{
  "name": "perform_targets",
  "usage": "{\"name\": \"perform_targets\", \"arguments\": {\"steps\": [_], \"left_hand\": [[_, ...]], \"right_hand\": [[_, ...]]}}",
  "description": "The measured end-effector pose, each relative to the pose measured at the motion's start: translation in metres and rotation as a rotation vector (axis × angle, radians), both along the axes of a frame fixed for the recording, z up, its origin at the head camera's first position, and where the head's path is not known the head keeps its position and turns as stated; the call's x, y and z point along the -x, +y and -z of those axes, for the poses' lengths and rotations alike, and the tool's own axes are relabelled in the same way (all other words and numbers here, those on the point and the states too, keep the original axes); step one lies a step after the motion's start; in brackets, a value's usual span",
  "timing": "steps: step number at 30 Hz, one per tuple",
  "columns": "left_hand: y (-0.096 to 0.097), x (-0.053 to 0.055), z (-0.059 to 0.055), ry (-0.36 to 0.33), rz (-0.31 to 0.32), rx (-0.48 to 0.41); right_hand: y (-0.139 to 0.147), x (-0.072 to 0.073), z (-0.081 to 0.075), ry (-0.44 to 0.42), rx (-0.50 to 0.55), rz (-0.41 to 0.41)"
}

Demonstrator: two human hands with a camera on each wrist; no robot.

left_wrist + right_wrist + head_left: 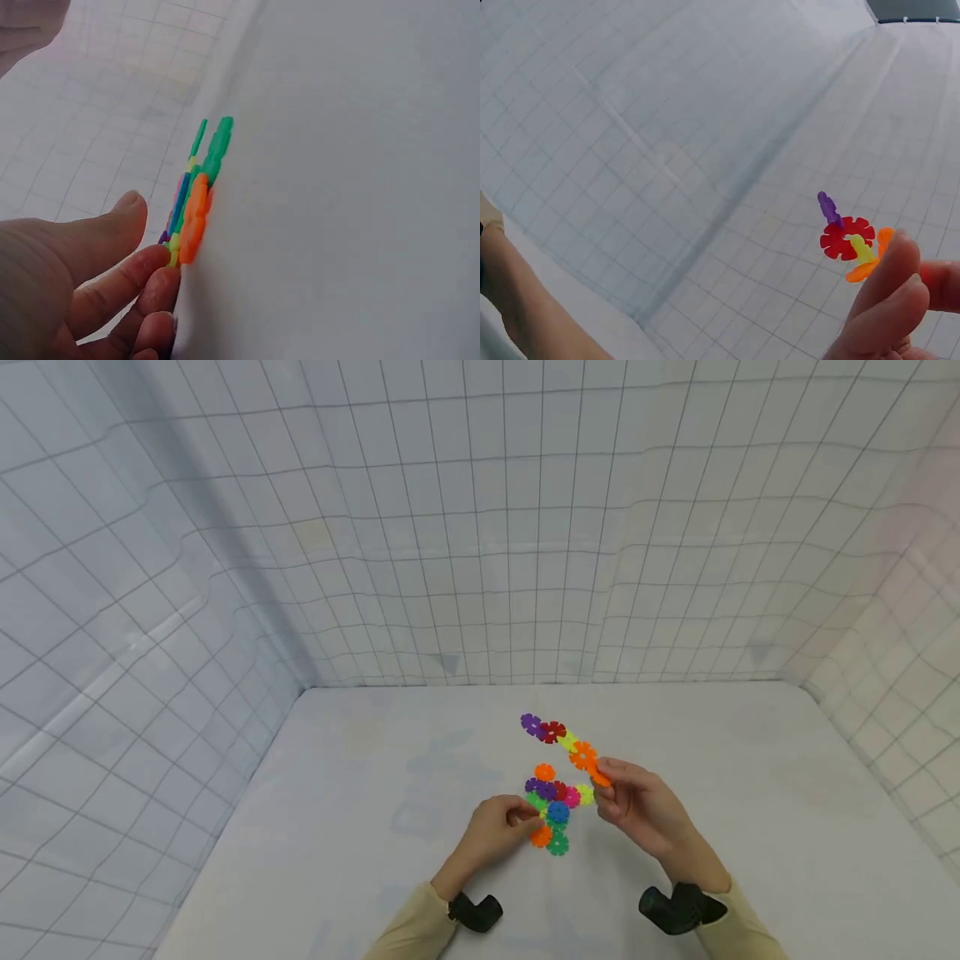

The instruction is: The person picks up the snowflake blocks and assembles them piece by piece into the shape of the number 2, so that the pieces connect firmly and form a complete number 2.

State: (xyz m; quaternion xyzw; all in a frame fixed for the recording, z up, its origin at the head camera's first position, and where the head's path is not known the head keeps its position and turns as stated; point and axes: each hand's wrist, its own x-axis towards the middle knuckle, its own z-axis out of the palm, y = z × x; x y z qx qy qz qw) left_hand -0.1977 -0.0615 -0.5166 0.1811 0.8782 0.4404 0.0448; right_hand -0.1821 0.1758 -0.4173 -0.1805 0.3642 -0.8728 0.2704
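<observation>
My right hand (637, 802) pinches the end of a chain of interlocking plastic snowflake discs (583, 756) between thumb and fingers. Raised to the upper left, the chain runs from orange through yellow and red (847, 238) to purple (531, 724). Below it on the table is a cluster of more discs in blue (558, 812), green (557, 843), orange (541, 836), purple, pink and yellow. My left hand (498, 831) rests at the cluster's left side. In the left wrist view its fingertips (159, 256) touch the cluster's near edge, with the thumb standing apart.
The discs lie on a white table (337, 827). White sheeting with a dark grid (480, 527) rises behind and at both sides. Each wrist wears a black camera mount (476, 913).
</observation>
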Motion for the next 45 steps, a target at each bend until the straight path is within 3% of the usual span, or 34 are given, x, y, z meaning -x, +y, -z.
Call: {"name": "perform_targets", "arguments": {"steps": [4,11,18,24,28,36,45], "left_hand": [[0.005,-0.002,0.000,0.041,-0.004,0.069],[0.006,-0.005,-0.002,0.103,-0.002,0.159],[0.000,0.000,0.000,0.023,-0.023,0.065],[-0.003,0.001,0.001,0.018,-0.036,-0.001],[-0.004,0.002,0.001,0.016,-0.053,-0.029],[-0.007,0.004,0.005,0.047,-0.048,-0.050],[-0.008,0.005,0.008,0.055,-0.061,-0.065]], "right_hand": [[0.000,0.001,-0.001,-0.104,0.112,-0.074],[-0.001,0.001,0.000,-0.167,0.145,-0.103],[0.000,0.000,0.000,-0.152,0.165,-0.079],[0.001,-0.002,-0.002,-0.136,0.164,-0.074],[0.001,-0.002,-0.004,-0.088,0.103,-0.048],[0.000,-0.004,-0.008,0.101,-0.133,0.039],[0.000,-0.007,-0.011,0.170,-0.215,0.089]]}}
